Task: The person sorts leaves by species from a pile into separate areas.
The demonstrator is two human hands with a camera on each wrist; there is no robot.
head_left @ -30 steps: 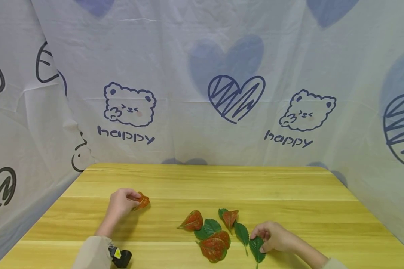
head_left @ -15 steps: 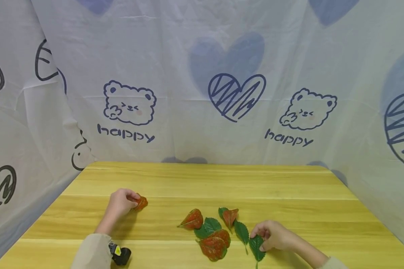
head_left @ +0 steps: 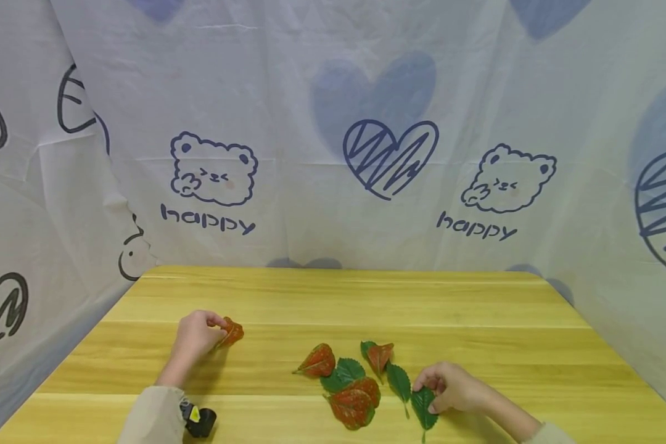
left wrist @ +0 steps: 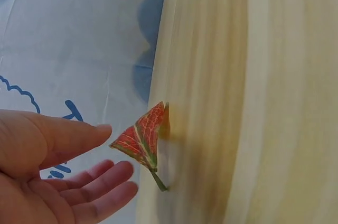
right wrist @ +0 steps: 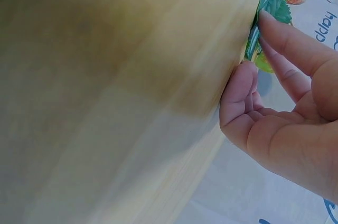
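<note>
I'd pinch lightly
My right hand [head_left: 451, 387] pinches green leaf [head_left: 423, 409], nine o'clock; left hand [head_left: 196, 333], fingers spread, faces red leaf [head_left: 235, 332], three o'clock.

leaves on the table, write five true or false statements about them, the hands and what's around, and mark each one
1. The right hand touches a green leaf. True.
2. The left hand is nearest a green leaf. False: it is nearest a red leaf.
3. Between the hands, only green leaves lie. False: red leaves lie there too.
4. The table has a wood-grain top. True.
5. The cloth behind it bears the word "happy". True.
</note>
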